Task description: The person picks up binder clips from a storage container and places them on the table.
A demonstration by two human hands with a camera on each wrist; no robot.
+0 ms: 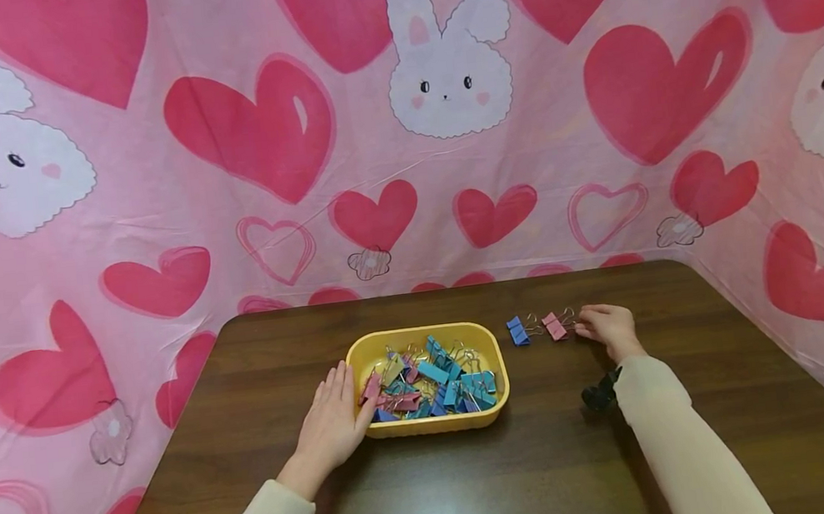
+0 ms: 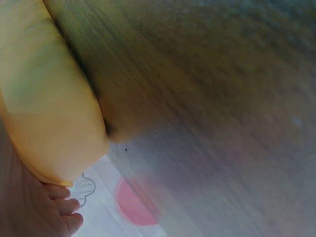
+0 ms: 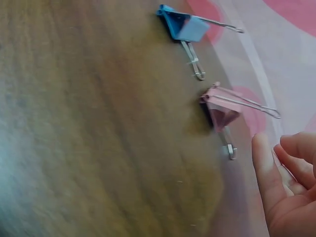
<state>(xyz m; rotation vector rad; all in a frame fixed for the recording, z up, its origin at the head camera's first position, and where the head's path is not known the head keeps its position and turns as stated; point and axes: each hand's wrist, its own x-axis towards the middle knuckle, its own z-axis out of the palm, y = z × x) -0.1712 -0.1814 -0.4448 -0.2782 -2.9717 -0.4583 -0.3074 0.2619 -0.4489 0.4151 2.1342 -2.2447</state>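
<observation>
My left hand [image 1: 329, 416] lies with straight fingers along the left side of a yellow plastic basket [image 1: 433, 426]; the thumb reaches over its rim. In the left wrist view, fingertips [image 2: 61, 191] show at the far end of the basket wall [image 2: 54, 108]. Inside is a heap of binder clips [image 1: 435, 372] in pink, blue, teal and yellow. To the right, a blue binder clip [image 1: 518, 331] and a pink binder clip [image 1: 555, 326] stand side by side on the table. Just beyond the pink clip's wire handles is my right hand [image 1: 610, 330], fingers loosely bent, holding nothing.
The dark wooden table [image 1: 511, 481] has rounded far corners. Behind and beside it hangs a pink cloth [image 1: 441, 170] printed with hearts and rabbits. A black wrist camera [image 1: 601, 392] sits under the right sleeve [image 1: 676, 439].
</observation>
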